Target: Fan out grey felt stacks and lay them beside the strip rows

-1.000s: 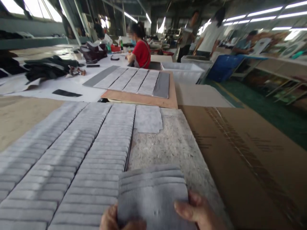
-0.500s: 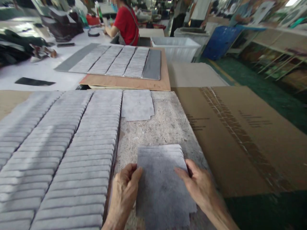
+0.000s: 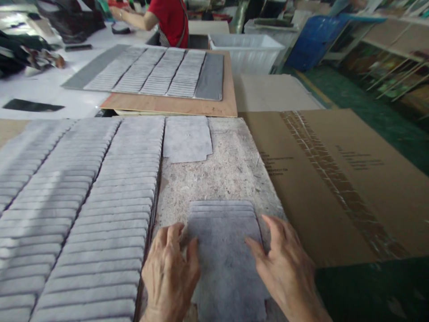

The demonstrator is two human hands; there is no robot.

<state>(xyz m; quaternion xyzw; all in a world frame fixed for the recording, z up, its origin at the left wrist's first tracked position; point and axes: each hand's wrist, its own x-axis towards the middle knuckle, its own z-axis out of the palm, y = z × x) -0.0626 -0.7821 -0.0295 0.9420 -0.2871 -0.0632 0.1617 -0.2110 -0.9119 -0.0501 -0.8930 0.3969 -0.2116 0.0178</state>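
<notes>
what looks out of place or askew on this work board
One single grey felt piece lies alone at the far end of the speckled grey board, outside the neat overlapping rows of grey felt pieces. Nothing looks damaged or spilled.

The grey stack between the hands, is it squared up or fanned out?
Fanned out. The grey stack lies flat on the board, several stepped edges showing at its far end, left hand and right hand flat on it.

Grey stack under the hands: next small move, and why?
Probably slide the fanned grey stack leftward against the third row of laid pieces. Both the left hand and right hand rest flat on it, and bare board separates it from that row.
</notes>
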